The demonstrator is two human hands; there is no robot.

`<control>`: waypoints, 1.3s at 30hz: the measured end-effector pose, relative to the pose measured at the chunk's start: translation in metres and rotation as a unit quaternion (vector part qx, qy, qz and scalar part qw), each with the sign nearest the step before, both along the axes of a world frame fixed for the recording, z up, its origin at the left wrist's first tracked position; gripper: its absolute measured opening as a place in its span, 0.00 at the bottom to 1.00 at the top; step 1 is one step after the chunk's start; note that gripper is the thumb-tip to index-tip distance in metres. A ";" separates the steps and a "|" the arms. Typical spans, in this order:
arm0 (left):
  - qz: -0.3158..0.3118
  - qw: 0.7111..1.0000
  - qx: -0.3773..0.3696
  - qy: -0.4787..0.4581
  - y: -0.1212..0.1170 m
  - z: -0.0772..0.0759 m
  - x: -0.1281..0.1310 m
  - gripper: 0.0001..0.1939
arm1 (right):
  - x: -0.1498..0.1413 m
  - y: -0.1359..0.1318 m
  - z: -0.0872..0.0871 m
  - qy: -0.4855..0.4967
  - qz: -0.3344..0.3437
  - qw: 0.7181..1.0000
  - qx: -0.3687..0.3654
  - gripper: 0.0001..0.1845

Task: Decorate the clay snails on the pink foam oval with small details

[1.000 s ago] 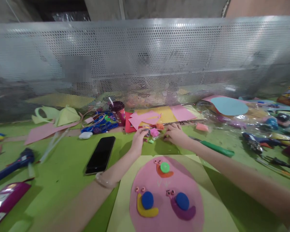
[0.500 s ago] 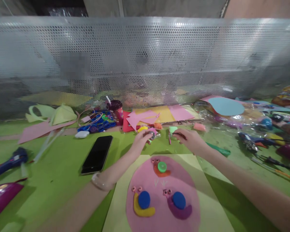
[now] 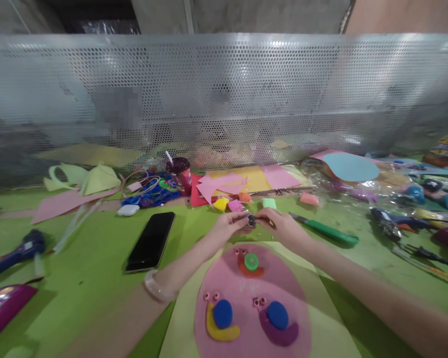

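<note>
My left hand (image 3: 232, 223) pinches a small dark round piece (image 3: 251, 220) above the far edge of the pale sheet. My right hand (image 3: 280, 223) meets it from the other side, fingertips pressed together at the piece; anything else inside them is too small to make out. Below lies a pink paper oval (image 3: 252, 318) on the pale yellow sheet (image 3: 182, 318). It bears a yellow clay snail (image 3: 224, 334), a purple clay snail (image 3: 283, 335) and an orange clay snail (image 3: 246, 271). Just beyond my hands are yellow clay (image 3: 221, 204), magenta clay (image 3: 235, 205) and light green clay (image 3: 269, 203).
A phone (image 3: 151, 241) lies left of my hands, a green craft knife (image 3: 332, 231) right. A cup with a straw (image 3: 181, 176), scissors (image 3: 151, 196) and paper scraps (image 3: 224, 184) line the perforated metal panel (image 3: 224, 114). A glue gun (image 3: 18, 251) is far left.
My hands have come together around the small dark piece. My right hand moved left, away from the light green clay, uncovering the craft knife's blade end. The magenta clay now shows uncovered.
</note>
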State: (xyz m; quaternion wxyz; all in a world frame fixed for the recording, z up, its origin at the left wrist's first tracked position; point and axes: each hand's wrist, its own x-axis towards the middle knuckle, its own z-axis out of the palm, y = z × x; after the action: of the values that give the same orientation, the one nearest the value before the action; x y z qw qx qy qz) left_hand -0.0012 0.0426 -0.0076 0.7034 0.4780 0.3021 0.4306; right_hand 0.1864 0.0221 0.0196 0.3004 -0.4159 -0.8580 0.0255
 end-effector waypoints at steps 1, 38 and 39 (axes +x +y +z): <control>-0.002 1.000 -0.003 -0.001 -0.001 0.001 0.000 0.23 | -0.001 0.000 0.001 -0.004 0.007 1.000 0.009 0.07; 0.000 0.997 -0.027 -0.065 -0.006 -0.003 0.005 0.21 | 0.000 -0.019 0.005 -0.038 0.028 0.982 0.183 0.14; -0.001 0.998 -0.028 -0.064 -0.006 -0.003 0.005 0.21 | 0.000 -0.019 0.004 -0.052 0.021 0.980 0.191 0.14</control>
State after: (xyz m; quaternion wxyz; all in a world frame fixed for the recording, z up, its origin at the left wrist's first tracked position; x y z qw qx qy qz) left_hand 0.0042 0.0363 -0.0103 0.7349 0.4293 0.2679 0.4514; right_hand 0.1862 0.0034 0.0231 0.3291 -0.3334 -0.8699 -0.1541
